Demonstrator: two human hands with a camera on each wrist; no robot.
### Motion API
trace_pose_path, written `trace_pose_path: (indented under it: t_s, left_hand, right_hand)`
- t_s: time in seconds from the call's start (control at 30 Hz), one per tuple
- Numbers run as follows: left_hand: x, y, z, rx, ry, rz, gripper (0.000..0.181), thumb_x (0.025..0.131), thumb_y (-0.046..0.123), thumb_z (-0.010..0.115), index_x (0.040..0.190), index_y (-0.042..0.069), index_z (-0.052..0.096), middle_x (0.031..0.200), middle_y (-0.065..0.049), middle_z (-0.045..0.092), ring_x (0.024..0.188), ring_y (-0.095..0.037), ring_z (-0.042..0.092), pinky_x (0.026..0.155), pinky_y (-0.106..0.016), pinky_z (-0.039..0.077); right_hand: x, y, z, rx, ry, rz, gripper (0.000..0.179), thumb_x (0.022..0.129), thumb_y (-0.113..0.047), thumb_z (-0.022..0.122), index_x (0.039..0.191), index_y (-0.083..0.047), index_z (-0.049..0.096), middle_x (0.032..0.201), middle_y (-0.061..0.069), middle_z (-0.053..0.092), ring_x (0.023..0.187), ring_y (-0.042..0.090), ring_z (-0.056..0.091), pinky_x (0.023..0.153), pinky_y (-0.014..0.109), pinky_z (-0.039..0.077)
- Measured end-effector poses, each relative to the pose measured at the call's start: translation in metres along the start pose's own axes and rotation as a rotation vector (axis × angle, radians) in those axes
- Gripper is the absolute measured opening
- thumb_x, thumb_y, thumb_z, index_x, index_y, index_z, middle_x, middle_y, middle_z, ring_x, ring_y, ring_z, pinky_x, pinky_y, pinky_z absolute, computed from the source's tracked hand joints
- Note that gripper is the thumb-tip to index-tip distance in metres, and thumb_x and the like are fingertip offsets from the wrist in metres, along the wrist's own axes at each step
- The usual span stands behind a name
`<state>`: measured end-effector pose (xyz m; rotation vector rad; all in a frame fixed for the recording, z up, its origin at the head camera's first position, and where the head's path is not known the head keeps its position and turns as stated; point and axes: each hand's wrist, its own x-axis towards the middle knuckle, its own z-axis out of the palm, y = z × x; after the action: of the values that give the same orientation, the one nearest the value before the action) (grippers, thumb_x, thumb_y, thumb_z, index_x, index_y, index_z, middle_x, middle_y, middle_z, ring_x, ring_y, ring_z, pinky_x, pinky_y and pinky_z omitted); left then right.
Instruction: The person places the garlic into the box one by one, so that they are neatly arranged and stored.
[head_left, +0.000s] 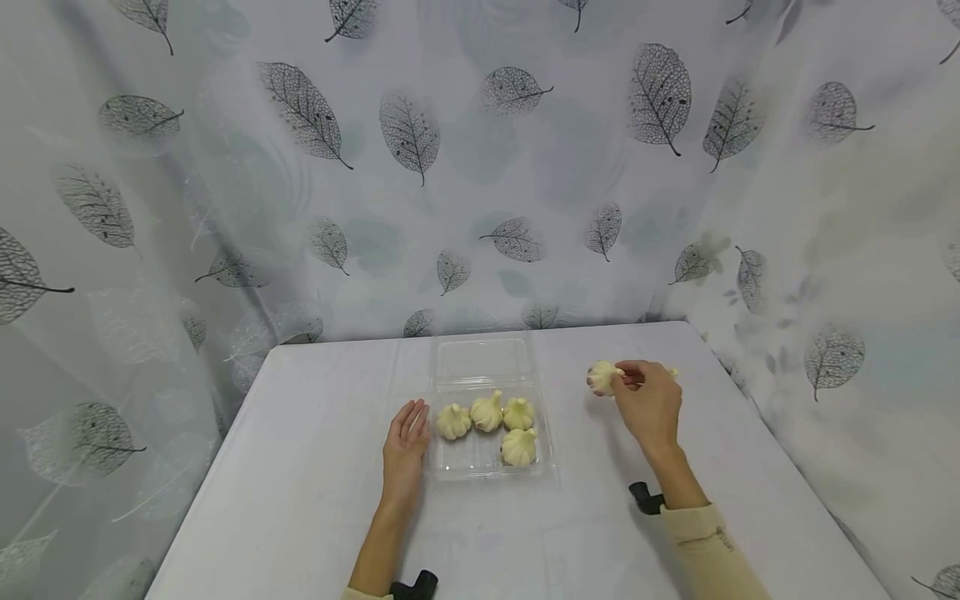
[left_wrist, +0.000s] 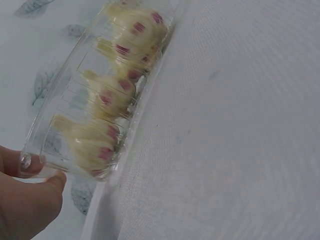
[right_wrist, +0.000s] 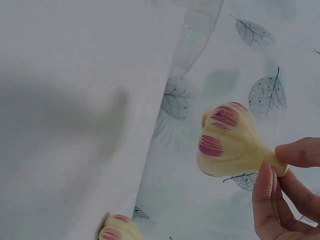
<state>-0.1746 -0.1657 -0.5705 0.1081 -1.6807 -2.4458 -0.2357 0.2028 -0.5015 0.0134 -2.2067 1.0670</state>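
Note:
My right hand [head_left: 651, 402] pinches a garlic bulb [right_wrist: 225, 142] by its stem, holding it up over the right side of the table. The bulb is cream with purple patches, and its round end points left in the head view. Another garlic bulb [right_wrist: 120, 229] lies on the table, mostly hidden behind that hand in the head view. My left hand [head_left: 407, 442] rests with fingers extended along the left side of a clear plastic box [head_left: 468, 465]. Inside the box sit several garlic bulbs [head_left: 487, 412], three in a row and one nearer the front right.
The box's clear lid [head_left: 483, 360] lies folded back toward the far table edge. A white cloth covers the table [head_left: 300, 467]. Leaf-printed curtains [head_left: 480, 167] stand close behind it and along both sides.

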Motion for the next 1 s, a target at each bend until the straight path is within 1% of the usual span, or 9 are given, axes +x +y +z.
trace_pose_path:
  t_s: [0.13, 0.4, 0.57, 0.8, 1.0]
  left_hand:
    - [-0.001, 0.0, 0.001, -0.006, 0.004, 0.003, 0.062, 0.104, -0.014, 0.044, 0.161, 0.0, 0.024, 0.166, -0.014, 0.033, 0.154, -0.026, 0.033, 0.12, -0.023, 0.038]
    - [-0.001, 0.0, 0.0, 0.003, 0.004, 0.014, 0.062, 0.103, -0.016, 0.043, 0.161, -0.002, 0.024, 0.166, -0.017, 0.032, 0.155, -0.03, 0.031, 0.121, -0.025, 0.038]
    - [-0.001, 0.001, 0.0, 0.005, 0.014, 0.007, 0.062, 0.103, -0.016, 0.043, 0.161, -0.001, 0.025, 0.165, -0.016, 0.033, 0.154, -0.029, 0.032, 0.12, -0.024, 0.038]
    - [0.0, 0.0, -0.001, 0.023, 0.006, 0.011, 0.061, 0.103, -0.016, 0.043, 0.16, -0.003, 0.025, 0.166, -0.019, 0.032, 0.155, -0.03, 0.031, 0.122, -0.027, 0.036]
    - [0.001, 0.0, -0.001, 0.021, 0.001, 0.014, 0.061, 0.103, -0.014, 0.044, 0.16, -0.003, 0.025, 0.166, -0.018, 0.032, 0.155, -0.03, 0.031, 0.122, -0.028, 0.036]
  right_hand:
    - [-0.001, -0.011, -0.002, 0.012, 0.007, -0.027, 0.012, 0.087, 0.001, 0.077, 0.099, 0.003, 0.078, 0.09, 0.015, 0.07, 0.077, 0.028, 0.072, 0.065, -0.005, 0.042]
    - [-0.005, -0.032, -0.005, 0.053, -0.016, -0.061, 0.015, 0.085, 0.002, 0.079, 0.1, 0.002, 0.078, 0.092, 0.014, 0.071, 0.077, 0.026, 0.072, 0.067, -0.001, 0.048]
    - [-0.008, -0.039, -0.005, 0.079, -0.029, -0.073, 0.016, 0.084, 0.003, 0.079, 0.1, 0.002, 0.077, 0.092, 0.014, 0.071, 0.077, 0.025, 0.072, 0.067, 0.001, 0.051]
    - [-0.013, -0.047, -0.004, 0.105, -0.046, -0.096, 0.017, 0.083, 0.004, 0.081, 0.1, 0.002, 0.077, 0.093, 0.013, 0.071, 0.076, 0.023, 0.071, 0.068, 0.002, 0.052]
    - [-0.017, -0.054, -0.004, 0.116, -0.057, -0.125, 0.018, 0.083, 0.004, 0.081, 0.1, 0.002, 0.077, 0.094, 0.012, 0.072, 0.077, 0.022, 0.071, 0.069, 0.002, 0.053]
